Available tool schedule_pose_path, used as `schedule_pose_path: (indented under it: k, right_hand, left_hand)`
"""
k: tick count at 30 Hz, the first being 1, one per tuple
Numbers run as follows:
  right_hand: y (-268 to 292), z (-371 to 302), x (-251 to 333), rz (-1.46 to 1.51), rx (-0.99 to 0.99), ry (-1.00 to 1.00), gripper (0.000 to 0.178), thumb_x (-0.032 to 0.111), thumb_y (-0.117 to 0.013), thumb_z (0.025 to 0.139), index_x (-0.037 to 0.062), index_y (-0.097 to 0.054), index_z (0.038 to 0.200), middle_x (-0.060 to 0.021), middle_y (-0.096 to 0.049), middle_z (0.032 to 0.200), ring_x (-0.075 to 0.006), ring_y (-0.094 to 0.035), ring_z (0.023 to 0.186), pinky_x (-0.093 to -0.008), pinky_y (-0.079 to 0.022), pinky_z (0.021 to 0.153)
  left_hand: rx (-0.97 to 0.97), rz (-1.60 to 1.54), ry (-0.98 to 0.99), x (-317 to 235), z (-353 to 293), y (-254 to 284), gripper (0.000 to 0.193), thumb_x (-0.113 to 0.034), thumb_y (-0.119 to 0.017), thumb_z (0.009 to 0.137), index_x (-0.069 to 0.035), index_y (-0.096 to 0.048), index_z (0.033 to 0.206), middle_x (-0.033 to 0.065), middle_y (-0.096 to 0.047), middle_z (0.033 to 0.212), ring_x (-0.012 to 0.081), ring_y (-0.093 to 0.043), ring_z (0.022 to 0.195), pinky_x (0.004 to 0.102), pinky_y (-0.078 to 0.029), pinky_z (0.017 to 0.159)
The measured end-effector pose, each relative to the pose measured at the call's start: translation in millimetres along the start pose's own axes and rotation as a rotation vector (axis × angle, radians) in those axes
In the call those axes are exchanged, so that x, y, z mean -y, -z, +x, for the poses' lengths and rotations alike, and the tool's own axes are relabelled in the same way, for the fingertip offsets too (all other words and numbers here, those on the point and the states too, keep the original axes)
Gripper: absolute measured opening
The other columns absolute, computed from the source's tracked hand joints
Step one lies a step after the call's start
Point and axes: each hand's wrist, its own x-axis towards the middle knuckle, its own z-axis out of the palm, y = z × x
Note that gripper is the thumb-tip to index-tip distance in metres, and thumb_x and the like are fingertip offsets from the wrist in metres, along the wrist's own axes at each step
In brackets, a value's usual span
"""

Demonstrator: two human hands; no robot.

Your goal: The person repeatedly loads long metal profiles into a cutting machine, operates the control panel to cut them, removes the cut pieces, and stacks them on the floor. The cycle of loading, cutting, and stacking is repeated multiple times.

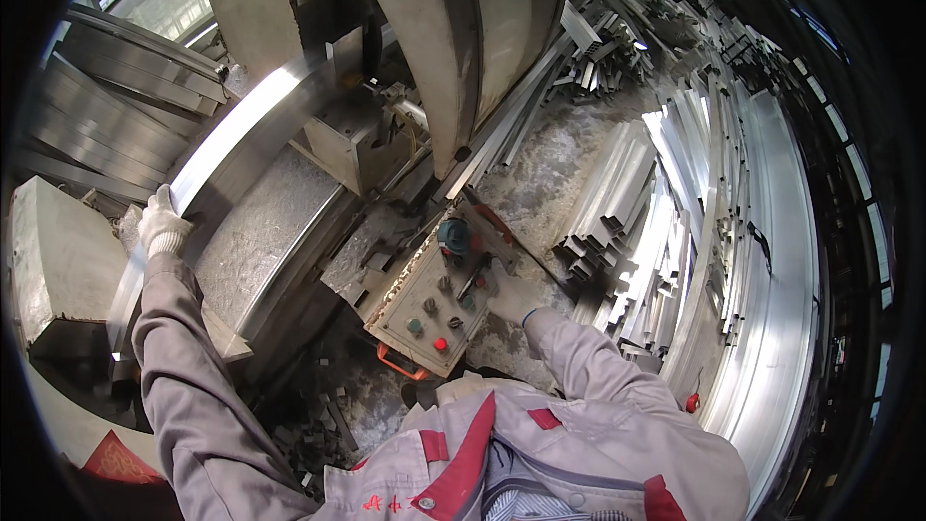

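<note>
Bar [231, 128] is held, seemingly steadied, by left hand [165, 226]; right hand [511, 291], grip unclear, is set at control box [398, 312]; stillness seems needed next.

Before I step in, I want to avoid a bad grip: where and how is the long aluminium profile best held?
Probably by the stretch beside the gloved left hand, coming from the wearer's side with fingers over its bright upper face. The long aluminium profile is straight-edged and exposed there, while its far end runs toward the curved guard, where reaching looks awkward.
</note>
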Motion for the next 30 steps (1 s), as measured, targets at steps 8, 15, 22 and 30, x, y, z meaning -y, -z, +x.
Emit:
schedule_pose_path:
  k: [8,15,22,30]
  right_hand:
    - [-56,-45,17,0.212,-0.019,0.019,0.037,0.038,-0.072,0.088,0.0106,-0.082,0.112,-0.0247,-0.082,0.104,-0.0432,-0.080,0.103,-0.0542,-0.063,0.092]
    - [-73,-44,37,0.411,0.167,0.030,0.040,0.042,-0.081,0.085,0.0043,-0.082,0.097,-0.0244,-0.080,0.091,-0.0386,-0.081,0.089,-0.0478,-0.063,0.083]
    - [-61,-45,53,0.645,0.160,-0.014,0.041,0.037,-0.086,0.092,-0.0027,-0.078,0.095,-0.0152,-0.075,0.079,-0.0259,-0.074,0.069,-0.0424,-0.058,0.066]
    - [-55,-49,67,1.091,0.301,-0.263,0.028,0.029,-0.084,0.100,0.0044,-0.073,0.091,0.0003,-0.057,0.066,-0.0135,-0.047,0.041,-0.0348,-0.033,0.038]
  left_hand:
    - [0.000,0.013,-0.004,0,-4,1,0.108,-0.056,-0.103,0.074,-0.023,-0.051,0.163,0.0137,-0.066,0.151,0.0372,-0.066,0.140,0.0495,-0.055,0.117]
    - [0.012,0.001,0.015,-2,-6,4,0.109,-0.051,-0.104,0.073,-0.021,-0.053,0.164,0.0142,-0.065,0.157,0.0372,-0.066,0.142,0.0487,-0.055,0.118]
    - [-0.004,0.011,0.000,1,-2,-1,0.107,-0.050,-0.103,0.073,-0.021,-0.053,0.163,0.0151,-0.067,0.152,0.0383,-0.066,0.140,0.0494,-0.056,0.115]
    - [0.043,0.050,0.009,0,-3,1,0.110,-0.061,-0.099,0.077,-0.022,-0.049,0.166,0.0129,-0.065,0.152,0.0353,-0.064,0.142,0.0469,-0.054,0.119]
